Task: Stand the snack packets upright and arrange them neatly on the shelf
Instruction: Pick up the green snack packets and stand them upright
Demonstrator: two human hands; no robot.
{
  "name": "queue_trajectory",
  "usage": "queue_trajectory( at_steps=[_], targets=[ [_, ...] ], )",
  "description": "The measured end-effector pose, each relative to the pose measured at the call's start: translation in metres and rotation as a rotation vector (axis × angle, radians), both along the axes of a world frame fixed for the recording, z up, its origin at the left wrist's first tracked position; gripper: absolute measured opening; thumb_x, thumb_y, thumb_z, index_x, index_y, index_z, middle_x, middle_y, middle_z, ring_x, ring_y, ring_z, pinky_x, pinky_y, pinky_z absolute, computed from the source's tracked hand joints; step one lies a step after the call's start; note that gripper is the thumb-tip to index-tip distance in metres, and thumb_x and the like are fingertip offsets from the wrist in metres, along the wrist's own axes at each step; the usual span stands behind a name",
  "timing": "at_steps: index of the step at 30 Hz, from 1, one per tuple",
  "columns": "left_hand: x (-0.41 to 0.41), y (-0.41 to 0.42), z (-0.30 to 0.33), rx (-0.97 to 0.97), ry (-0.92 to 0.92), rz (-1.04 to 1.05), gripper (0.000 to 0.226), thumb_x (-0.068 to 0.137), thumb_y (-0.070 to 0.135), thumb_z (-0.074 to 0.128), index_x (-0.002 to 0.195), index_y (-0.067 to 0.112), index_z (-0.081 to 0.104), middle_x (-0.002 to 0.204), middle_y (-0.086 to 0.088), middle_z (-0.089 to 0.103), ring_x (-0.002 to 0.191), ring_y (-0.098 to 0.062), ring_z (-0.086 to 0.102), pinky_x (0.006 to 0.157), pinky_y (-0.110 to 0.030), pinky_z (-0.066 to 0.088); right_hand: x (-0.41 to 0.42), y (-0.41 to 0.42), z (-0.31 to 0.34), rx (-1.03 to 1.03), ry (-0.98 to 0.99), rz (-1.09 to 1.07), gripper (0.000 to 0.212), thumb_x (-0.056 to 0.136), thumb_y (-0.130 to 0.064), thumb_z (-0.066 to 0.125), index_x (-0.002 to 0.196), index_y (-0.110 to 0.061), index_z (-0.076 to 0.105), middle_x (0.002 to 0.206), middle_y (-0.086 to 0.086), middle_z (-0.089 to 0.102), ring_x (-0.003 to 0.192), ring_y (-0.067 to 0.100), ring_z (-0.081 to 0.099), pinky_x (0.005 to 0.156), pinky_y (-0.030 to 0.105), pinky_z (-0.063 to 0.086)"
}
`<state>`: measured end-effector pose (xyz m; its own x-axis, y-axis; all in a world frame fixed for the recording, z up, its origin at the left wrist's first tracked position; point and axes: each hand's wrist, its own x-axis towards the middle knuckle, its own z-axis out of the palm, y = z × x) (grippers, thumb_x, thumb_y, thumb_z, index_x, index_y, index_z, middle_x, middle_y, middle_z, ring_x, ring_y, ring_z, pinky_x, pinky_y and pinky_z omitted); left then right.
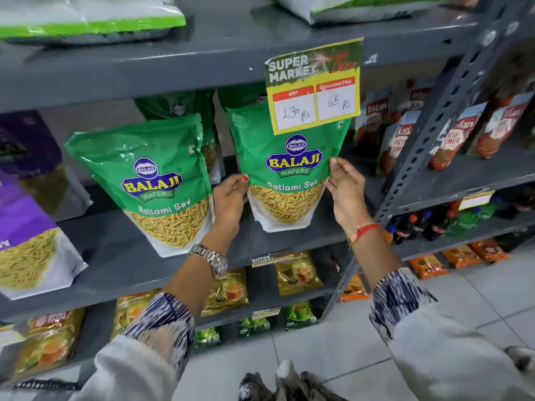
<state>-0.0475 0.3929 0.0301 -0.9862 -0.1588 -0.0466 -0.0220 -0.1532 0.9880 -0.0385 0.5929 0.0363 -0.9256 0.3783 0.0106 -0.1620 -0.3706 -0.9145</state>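
Note:
Two green Balaji Ratlami Sev packets stand upright on the grey metal shelf (pixel 121 256). The right green packet (pixel 289 180) is held at both side edges: my left hand (pixel 230 198) grips its left edge and my right hand (pixel 346 195) grips its right edge. Its base rests on the shelf board. The left green packet (pixel 153 183) stands free, leaning slightly, just left of my left hand. More green packets (pixel 185 107) stand behind these two. Purple packets (pixel 26 227) stand at the far left of the same shelf.
A yellow price card (pixel 314 85) hangs from the shelf above, covering the held packet's top. Tomato ketchup pouches (pixel 399 140) fill the neighbouring rack to the right, past a perforated upright post (pixel 434 120). Tea packets sit on lower shelves; bottles and orange packets lower right.

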Motion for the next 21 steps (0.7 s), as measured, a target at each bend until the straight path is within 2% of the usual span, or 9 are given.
queue_trajectory(
  at_steps=[3, 6, 9, 10, 12, 14, 18, 21],
  targets=[
    [-0.012, 0.000, -0.007, 0.006, -0.018, -0.027, 0.013, 0.090, 0.008, 0.049, 0.090, 0.008, 0.062, 0.072, 0.012, 0.068, 0.084, -0.015, 0.059, 0.082, -0.027, 0.050, -0.016, 0.003, -0.006, 0.028, 0.008, 0.047, 0.010, 0.092, -0.014, 0.052, 0.091, -0.016, 0.061, 0.096, 0.002, 0.066, 0.091, 0.017, 0.062, 0.084, 0.029, 0.052],
    [-0.017, 0.000, -0.017, -0.022, -0.021, -0.034, 0.023, 0.091, 0.010, 0.047, 0.108, -0.003, 0.058, 0.081, 0.007, 0.064, 0.081, -0.009, 0.058, 0.080, -0.022, 0.050, -0.022, 0.005, -0.015, 0.042, -0.016, 0.086, 0.011, 0.094, -0.018, 0.048, 0.097, -0.017, 0.059, 0.104, 0.004, 0.064, 0.103, 0.022, 0.058, 0.089, 0.033, 0.049],
    [-0.020, 0.002, -0.020, -0.016, -0.004, -0.088, 0.014, 0.092, 0.016, 0.047, 0.095, 0.013, 0.060, 0.082, 0.012, 0.067, 0.081, -0.003, 0.060, 0.083, -0.022, 0.048, -0.021, 0.004, -0.017, 0.092, -0.075, 0.193, 0.021, 0.096, -0.035, 0.041, 0.107, -0.027, 0.056, 0.114, -0.003, 0.063, 0.112, 0.017, 0.056, 0.095, 0.034, 0.045],
    [-0.021, 0.004, -0.021, -0.001, -0.015, -0.130, 0.012, 0.092, 0.020, 0.046, 0.095, 0.019, 0.058, 0.089, 0.012, 0.067, 0.087, -0.005, 0.060, 0.088, -0.027, 0.047, -0.020, 0.002, -0.017, 0.112, -0.113, 0.244, 0.030, 0.095, -0.044, 0.036, 0.113, -0.031, 0.055, 0.121, -0.004, 0.062, 0.115, 0.015, 0.055, 0.099, 0.034, 0.043],
    [-0.022, 0.009, -0.025, 0.032, -0.085, -0.222, 0.022, 0.093, 0.033, 0.042, 0.110, 0.026, 0.053, 0.110, 0.008, 0.062, 0.106, -0.014, 0.056, 0.101, -0.038, 0.042, -0.016, -0.001, -0.019, 0.140, -0.191, 0.320, 0.043, 0.091, -0.058, 0.029, 0.119, -0.037, 0.054, 0.135, -0.003, 0.056, 0.121, 0.012, 0.051, 0.104, 0.034, 0.037],
    [-0.020, 0.015, -0.030, 0.086, -0.153, -0.301, 0.040, 0.094, 0.039, 0.035, 0.129, 0.021, 0.043, 0.128, -0.001, 0.054, 0.110, -0.017, 0.055, 0.106, -0.043, 0.038, -0.010, -0.006, -0.020, 0.164, -0.232, 0.361, 0.042, 0.090, -0.062, 0.024, 0.113, -0.044, 0.054, 0.140, -0.005, 0.051, 0.120, 0.009, 0.047, 0.102, 0.033, 0.032],
    [-0.015, 0.021, -0.037, 0.127, -0.175, -0.295, 0.044, 0.094, 0.044, 0.027, 0.129, 0.022, 0.043, 0.139, -0.006, 0.049, 0.108, -0.013, 0.055, 0.104, -0.038, 0.039, -0.002, -0.009, -0.023, 0.171, -0.234, 0.363, 0.037, 0.092, -0.057, 0.021, 0.105, -0.046, 0.054, 0.125, -0.014, 0.053, 0.111, 0.003, 0.047, 0.099, 0.028, 0.030],
    [-0.011, 0.021, -0.038, 0.114, -0.203, -0.310, 0.051, 0.094, 0.047, 0.024, 0.135, 0.021, 0.040, 0.135, -0.003, 0.051, 0.112, -0.015, 0.052, 0.098, -0.036, 0.040, 0.001, -0.006, -0.028, 0.177, -0.218, 0.353, 0.034, 0.094, -0.054, 0.020, 0.102, -0.048, 0.053, 0.118, -0.017, 0.054, 0.104, -0.002, 0.052, 0.094, 0.025, 0.036]
  ],
)
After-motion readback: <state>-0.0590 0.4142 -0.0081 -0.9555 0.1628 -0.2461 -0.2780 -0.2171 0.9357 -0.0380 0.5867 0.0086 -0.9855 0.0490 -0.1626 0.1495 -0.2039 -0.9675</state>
